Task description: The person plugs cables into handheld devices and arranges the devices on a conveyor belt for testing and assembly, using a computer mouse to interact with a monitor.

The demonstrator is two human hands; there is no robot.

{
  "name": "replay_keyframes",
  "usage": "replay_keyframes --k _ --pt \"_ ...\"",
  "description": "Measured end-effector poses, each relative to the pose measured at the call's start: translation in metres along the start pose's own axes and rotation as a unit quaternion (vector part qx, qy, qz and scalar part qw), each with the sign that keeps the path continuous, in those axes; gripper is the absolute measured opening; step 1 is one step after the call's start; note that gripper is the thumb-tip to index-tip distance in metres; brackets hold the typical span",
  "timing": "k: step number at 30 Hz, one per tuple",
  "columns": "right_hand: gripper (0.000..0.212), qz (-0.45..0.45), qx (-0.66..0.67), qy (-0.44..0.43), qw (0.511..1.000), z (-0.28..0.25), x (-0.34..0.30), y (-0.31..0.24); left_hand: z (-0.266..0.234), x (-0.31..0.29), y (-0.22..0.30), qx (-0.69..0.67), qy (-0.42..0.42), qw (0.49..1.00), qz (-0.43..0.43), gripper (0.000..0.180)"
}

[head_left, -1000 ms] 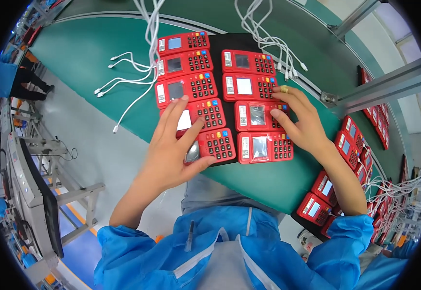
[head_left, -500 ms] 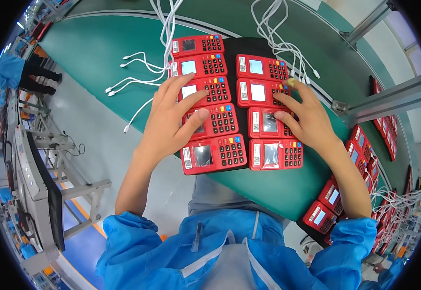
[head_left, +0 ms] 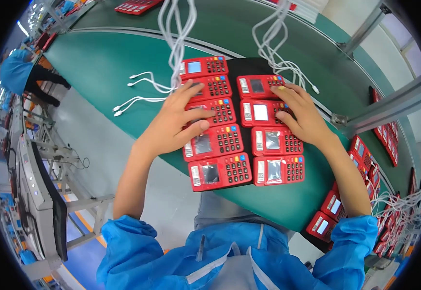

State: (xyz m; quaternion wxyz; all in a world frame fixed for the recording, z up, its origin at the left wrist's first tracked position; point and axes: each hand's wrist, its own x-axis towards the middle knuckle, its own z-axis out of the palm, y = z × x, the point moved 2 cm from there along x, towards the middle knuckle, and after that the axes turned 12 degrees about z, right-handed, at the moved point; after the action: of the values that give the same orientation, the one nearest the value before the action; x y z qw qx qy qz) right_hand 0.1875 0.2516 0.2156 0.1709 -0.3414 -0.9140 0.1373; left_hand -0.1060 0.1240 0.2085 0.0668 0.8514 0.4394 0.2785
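Red card payment terminals with dark keypads lie in two columns on a black mat [head_left: 237,69]. My left hand [head_left: 174,121] spreads over the left column, its index fingertip at the keys of the third terminal [head_left: 226,112] and its thumb over the fourth terminal [head_left: 229,140]. Another finger crosses the screen of the second terminal [head_left: 218,86]. At the far end, the first terminal [head_left: 194,67] has a lit screen. My right hand [head_left: 303,113] reaches over the right column, fingers at the far terminal's [head_left: 256,86] keypad, thumb by the keys of the terminal [head_left: 260,112] with a white screen.
White cables [head_left: 175,53] hang down at the back left, with loose plugs on the green table [head_left: 109,77]. More cables [head_left: 273,43] hang behind the right column. At the right are more red terminals [head_left: 334,205] and a metal post [head_left: 389,101]. A person [head_left: 19,72] bends over at far left.
The terminals sit lower in the view. The far left screen has lit up, while the second left and far right ones have gone dark. My right fingers have shifted onto the far right keypad.
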Motion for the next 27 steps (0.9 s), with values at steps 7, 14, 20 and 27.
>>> replay_keyframes --k 7,14,20,27 --pt "0.051 -0.009 -0.1 0.017 0.995 -0.007 0.011 -0.011 0.005 0.01 -0.003 0.072 -0.071 0.995 0.012 0.041" --pt "0.044 0.028 -0.124 -0.017 0.992 -0.009 0.039 -0.026 0.005 0.017 -0.001 0.136 -0.066 0.988 0.006 0.046" --pt "0.04 -0.049 0.125 -0.029 0.991 0.038 0.105 -0.028 0.0 0.034 0.007 0.162 -0.097 0.982 -0.022 0.043" --pt "0.043 -0.05 0.041 -0.066 0.996 0.063 0.128 -0.034 0.008 -0.023 -0.027 -0.078 0.201 0.967 -0.137 0.037"
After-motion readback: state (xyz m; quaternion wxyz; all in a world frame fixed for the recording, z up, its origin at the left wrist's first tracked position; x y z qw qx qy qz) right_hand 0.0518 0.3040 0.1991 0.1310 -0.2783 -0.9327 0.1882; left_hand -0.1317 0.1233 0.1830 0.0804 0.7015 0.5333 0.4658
